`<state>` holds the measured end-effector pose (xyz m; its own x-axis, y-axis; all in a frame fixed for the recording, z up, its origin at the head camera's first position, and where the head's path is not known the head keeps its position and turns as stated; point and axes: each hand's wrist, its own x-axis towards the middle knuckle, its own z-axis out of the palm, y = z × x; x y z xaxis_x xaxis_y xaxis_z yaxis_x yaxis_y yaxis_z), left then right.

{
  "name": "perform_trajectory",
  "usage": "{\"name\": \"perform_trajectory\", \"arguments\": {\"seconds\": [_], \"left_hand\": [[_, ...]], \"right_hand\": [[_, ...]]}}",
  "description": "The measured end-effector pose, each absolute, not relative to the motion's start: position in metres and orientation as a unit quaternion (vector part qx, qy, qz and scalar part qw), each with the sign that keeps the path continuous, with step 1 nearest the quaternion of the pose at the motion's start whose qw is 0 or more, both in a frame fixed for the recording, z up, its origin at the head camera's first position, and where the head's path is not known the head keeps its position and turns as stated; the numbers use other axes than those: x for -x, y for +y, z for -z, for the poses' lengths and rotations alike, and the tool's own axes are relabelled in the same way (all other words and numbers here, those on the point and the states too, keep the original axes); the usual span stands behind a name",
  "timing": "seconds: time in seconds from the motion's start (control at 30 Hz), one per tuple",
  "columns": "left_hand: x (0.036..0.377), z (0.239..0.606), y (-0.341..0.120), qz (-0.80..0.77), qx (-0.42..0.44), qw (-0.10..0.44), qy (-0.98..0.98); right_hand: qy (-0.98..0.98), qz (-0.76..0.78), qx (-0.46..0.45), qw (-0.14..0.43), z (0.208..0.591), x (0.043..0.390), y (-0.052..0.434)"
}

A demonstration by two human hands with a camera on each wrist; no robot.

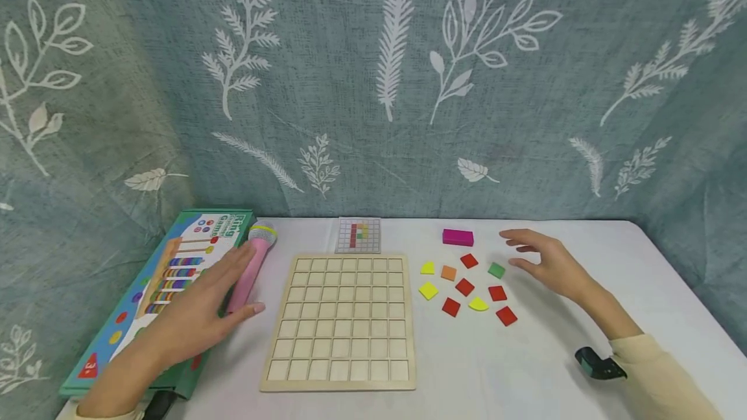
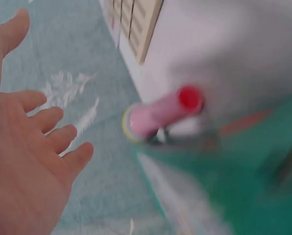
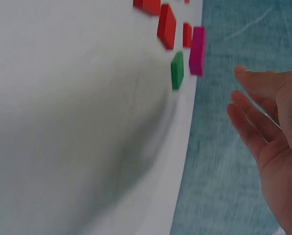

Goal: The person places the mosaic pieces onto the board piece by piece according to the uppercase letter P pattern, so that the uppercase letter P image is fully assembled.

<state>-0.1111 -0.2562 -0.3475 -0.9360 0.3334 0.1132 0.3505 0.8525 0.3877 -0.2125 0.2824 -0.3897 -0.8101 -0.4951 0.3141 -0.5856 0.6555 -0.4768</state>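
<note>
My left hand hovers with fingers extended above the boxed game and beside a pink toy microphone. In the left wrist view that palm holds nothing, and the microphone lies apart from it. At the right, my right hand is raised over the table with loosely bent fingers and nothing between them. Nearest to it are a green square tile and a magenta block. Several red tiles, yellow pieces and an orange tile lie scattered to its left.
A wooden grid board with bare square cells lies mid-table. Behind it rests a small pattern card showing coloured squares. The white tabletop ends at a patterned blue-grey curtain.
</note>
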Motion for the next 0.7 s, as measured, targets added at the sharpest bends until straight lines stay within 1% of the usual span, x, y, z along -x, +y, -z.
{"name": "perform_trajectory", "arguments": {"seconds": [0.2, 0.3, 0.43, 0.7], "left_hand": [[0.100, 0.366, -0.241, 0.198, 0.177, 0.016, -0.964], [0.096, 0.375, -0.239, 0.192, 0.180, 0.009, -0.965], [0.092, 0.386, -0.235, 0.197, 0.183, -0.007, -0.963], [0.085, 0.400, -0.226, 0.201, 0.210, -0.042, -0.956]], "right_hand": [[-0.889, -0.320, -0.324, 0.051, 0.393, 0.214, 0.249], [-0.879, -0.333, -0.340, 0.028, 0.396, 0.215, 0.234], [-0.872, -0.344, -0.349, 0.001, 0.399, 0.216, 0.216], [-0.867, -0.343, -0.361, -0.027, 0.402, 0.224, 0.193]]}}
